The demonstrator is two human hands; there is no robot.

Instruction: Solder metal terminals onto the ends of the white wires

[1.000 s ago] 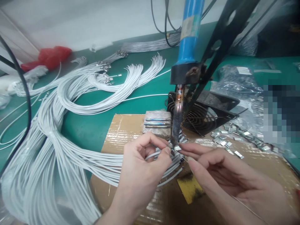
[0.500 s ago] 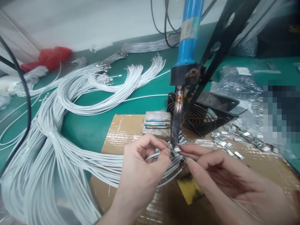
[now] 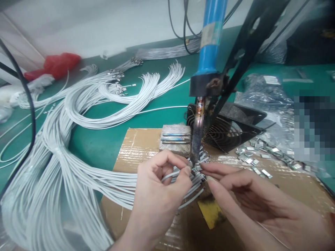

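Observation:
My left hand (image 3: 162,195) pinches the end of a white cable (image 3: 171,175) between thumb and forefinger, right under the soldering iron (image 3: 196,139). The iron is clamped with its tip down, and its blue handle rises above. At the tip, a small metal connector (image 3: 198,168) sits between the two hands' fingertips. My right hand (image 3: 248,195) has its thumb and forefinger brought close together on a thin solder wire (image 3: 272,234), which trails from the palm to the lower right. Fingers partly hide the joint at the tip.
Bundled white cables (image 3: 65,146) spread over the left side. A metal block (image 3: 176,130) and a black fan (image 3: 225,129) stand behind the iron. Loose metal connectors (image 3: 266,173) lie right on the cardboard (image 3: 141,146). A yellow sponge (image 3: 209,212) lies below the hands.
My right hand's fingertips have shifted slightly, and the solder wire seen between them before hardly shows there now. My left hand stays nearly in place at the iron's tip.

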